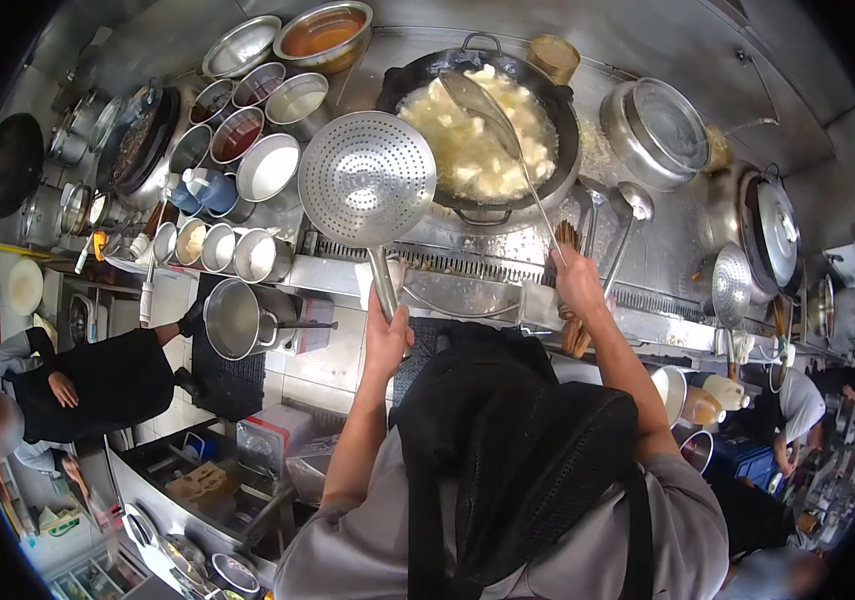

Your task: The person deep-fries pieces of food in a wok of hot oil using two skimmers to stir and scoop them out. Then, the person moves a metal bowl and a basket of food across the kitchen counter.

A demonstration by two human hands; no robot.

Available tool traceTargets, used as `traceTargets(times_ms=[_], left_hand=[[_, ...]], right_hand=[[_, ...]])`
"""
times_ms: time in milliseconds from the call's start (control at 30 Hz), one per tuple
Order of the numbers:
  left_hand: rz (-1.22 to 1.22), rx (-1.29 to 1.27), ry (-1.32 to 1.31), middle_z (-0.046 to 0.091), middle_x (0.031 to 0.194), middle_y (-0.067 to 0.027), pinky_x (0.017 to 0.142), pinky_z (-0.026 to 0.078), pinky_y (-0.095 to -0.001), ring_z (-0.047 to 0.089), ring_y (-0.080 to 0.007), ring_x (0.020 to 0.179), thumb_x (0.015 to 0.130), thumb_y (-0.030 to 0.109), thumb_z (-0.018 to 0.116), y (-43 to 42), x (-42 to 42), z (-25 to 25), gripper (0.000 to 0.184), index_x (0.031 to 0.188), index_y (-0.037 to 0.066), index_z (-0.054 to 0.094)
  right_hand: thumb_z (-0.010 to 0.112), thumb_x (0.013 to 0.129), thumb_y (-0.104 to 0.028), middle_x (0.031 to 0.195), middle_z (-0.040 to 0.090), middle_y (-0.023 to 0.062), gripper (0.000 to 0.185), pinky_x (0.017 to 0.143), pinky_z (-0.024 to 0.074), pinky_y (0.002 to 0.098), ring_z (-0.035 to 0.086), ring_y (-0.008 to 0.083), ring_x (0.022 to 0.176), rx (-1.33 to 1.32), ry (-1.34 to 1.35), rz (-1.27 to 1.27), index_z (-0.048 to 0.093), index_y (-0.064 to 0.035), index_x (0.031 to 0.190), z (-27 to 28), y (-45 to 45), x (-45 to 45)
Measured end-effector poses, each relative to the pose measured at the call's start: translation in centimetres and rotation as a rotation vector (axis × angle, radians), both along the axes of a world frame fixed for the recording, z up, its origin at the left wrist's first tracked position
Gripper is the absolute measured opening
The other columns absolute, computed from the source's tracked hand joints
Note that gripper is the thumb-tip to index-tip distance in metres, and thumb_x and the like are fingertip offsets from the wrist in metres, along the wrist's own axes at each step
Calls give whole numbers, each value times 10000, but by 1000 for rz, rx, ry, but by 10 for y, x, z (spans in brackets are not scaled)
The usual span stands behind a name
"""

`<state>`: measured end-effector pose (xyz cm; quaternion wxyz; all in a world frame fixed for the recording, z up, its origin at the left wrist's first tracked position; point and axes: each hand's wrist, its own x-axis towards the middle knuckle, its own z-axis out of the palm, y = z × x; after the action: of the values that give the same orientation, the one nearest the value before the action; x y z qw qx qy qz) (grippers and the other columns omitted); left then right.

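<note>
My left hand (385, 338) is closed round the handle of a large perforated skimmer (367, 180). Its round bowl is held up left of the wok, and something white shows by the handle. My right hand (577, 284) grips the thin handle of a long ladle (482, 108), whose head is over the wok. In the black wok (569, 135), pale battered-looking pieces (462, 165) lie in bubbling yellowish oil. The wok's two loop handles show at its back and front.
Left of the wok stand seasoning tins (269, 168) and a bowl of orange liquid (325, 38). Metal utensils (635, 203) lie to the right, near a lidded pot (662, 130). A saucepan (233, 318) sticks out at the front left. One person (87, 385) stands left; others are at right.
</note>
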<state>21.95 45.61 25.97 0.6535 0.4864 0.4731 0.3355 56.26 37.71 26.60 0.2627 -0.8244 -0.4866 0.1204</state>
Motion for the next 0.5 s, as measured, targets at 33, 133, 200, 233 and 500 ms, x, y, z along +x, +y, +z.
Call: traceTargets(times_ms=[33,133,200,233,500], left_hand=[[11,8,-5,518,822,-33,446,432,-257,490,-90,521,990,28,516,1,1,-2,669,1586,80,216],[-1,5,6,516,847,-32,458,437,-256,479,-84,529,992,35,516,-1,-2,-6,655,1579,80,230],[-11,-9,9,552,860,-58,452,432,-258,510,-94,529,993,31,519,3,-2,-4,698,1603,78,181],[-3,-4,15,554,867,-59,452,431,-259,510,-94,530,994,32,520,2,-2,-6,702,1604,80,178],[-6,-22,-3,530,852,-42,445,421,-257,493,-91,519,992,36,529,1,-2,-4,685,1594,84,205]], right_hand=[[546,1024,-215,900,659,303,223,745,484,590,621,527,862,-22,25,-1,663,-46,1110,8,0,-2],[537,1036,-249,939,663,307,253,766,481,586,618,529,899,-59,47,-14,659,-40,1109,-2,-1,0],[537,1036,-253,926,659,310,250,758,478,588,616,530,893,-35,20,-2,651,-32,1065,-5,11,12],[536,1037,-255,914,657,309,252,755,477,588,615,531,887,-18,14,3,645,-28,1038,-7,13,12],[570,1017,-230,892,663,291,233,777,485,562,621,519,910,-10,89,-58,671,-20,1004,28,22,17]])
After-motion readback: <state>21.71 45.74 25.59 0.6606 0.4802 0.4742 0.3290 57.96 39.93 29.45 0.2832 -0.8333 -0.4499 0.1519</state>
